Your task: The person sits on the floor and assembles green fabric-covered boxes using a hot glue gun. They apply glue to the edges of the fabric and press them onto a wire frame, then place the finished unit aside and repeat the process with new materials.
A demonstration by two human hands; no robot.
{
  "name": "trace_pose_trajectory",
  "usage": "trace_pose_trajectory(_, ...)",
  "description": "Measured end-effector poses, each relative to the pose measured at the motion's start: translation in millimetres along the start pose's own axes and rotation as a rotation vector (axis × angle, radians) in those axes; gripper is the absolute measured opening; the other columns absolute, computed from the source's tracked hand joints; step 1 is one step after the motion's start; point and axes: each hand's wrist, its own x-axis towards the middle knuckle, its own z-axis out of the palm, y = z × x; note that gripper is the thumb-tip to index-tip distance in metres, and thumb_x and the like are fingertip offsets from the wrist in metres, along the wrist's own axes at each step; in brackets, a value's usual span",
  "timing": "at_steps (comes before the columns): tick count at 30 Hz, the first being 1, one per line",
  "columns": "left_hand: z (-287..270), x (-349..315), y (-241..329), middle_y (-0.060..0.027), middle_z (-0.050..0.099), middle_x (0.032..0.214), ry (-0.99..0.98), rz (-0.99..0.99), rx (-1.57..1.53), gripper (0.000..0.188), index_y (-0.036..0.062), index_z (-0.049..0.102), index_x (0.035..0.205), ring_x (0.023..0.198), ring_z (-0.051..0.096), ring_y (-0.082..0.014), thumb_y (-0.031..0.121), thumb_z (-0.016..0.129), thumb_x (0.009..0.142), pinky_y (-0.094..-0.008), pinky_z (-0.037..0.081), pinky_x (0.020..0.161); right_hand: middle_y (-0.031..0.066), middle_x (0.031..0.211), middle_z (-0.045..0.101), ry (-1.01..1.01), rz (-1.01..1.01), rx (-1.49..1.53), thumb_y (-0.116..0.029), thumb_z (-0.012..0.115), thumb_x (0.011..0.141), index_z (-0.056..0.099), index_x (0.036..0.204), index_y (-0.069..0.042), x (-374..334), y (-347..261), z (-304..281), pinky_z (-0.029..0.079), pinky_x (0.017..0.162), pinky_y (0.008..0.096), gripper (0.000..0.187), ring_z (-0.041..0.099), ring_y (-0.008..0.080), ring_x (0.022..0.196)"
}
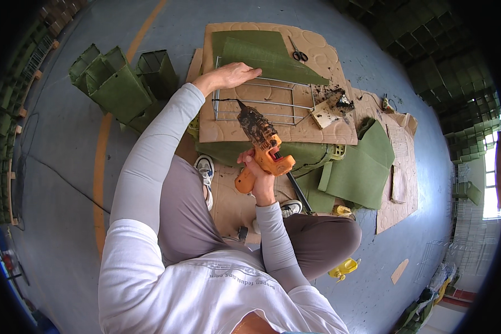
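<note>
My right hand [260,179] is wrapped round the handle of an orange glue gun [273,161]. Its front is crusted with dark glue, and the nozzle points away over the near left part of a wire frame [268,116]. A dark strand of glue lies along the frame's left end, by the nozzle tip. My left hand [231,76] is closed over the frame's far left corner, its fingertips partly hidden. Behind that hand lies a folded green sheet [261,55], partly under the frame. Both rest on a cardboard-topped work surface [228,131].
Scissors [299,54] lie at the back of the cardboard. A glue-stained block [328,115] sits right of the frame. Green fabric boxes [117,83] stand on the floor at left, and green pieces [362,167] lie at right. A cable [67,181] crosses the left floor.
</note>
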Motion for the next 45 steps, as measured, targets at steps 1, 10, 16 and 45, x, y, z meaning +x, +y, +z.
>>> trace_pose_trajectory(1,-2,1,4,-0.0054,0.035,0.056,-0.047,-0.041,0.043,0.065,0.0004,0.060,0.109,0.062,0.046,-0.0186,0.057,0.030,0.095,-0.0365,0.041,0.067,0.0060,0.081,0.053,0.007,-0.002,0.004,-0.004,0.061,0.080,0.052,0.091,-0.003,0,0,-2,0.041,0.078,0.0319,0.015,0.054,0.0206,0.079)
trace_pose_trajectory(10,-2,5,-6,-0.0173,0.060,0.078,-0.056,-0.034,0.066,0.067,0.0016,0.054,0.123,0.087,0.060,-0.0259,0.057,0.029,0.095,-0.0356,0.045,0.082,0.0062,0.080,0.052,0.014,-0.024,0.007,-0.005,0.062,0.079,0.052,0.091,-0.003,0,-2,-3,0.040,0.074,0.0310,0.015,0.054,0.0205,0.079)
trace_pose_trajectory(16,-5,0,7,-0.0066,0.038,0.056,-0.071,-0.052,0.058,0.066,0.0006,0.058,0.117,0.065,0.050,-0.0198,0.056,0.029,0.095,-0.0367,0.042,0.070,0.0052,0.082,0.055,0.004,-0.045,0.017,-0.002,0.062,0.082,0.052,0.091,-0.003,0,-1,-11,0.043,0.076,0.0305,0.014,0.055,0.0174,0.078)
trace_pose_trajectory(45,-4,-1,2,-0.0021,0.021,0.054,-0.033,-0.006,0.031,0.063,-0.0042,0.052,0.079,0.054,0.031,-0.0158,0.053,0.031,0.097,-0.0371,0.034,0.058,0.0058,0.080,0.055,0.057,-0.095,0.072,-0.003,0.062,0.081,0.052,0.091,-0.003,-1,-10,-20,0.042,0.072,0.0293,0.013,0.055,0.0176,0.077)
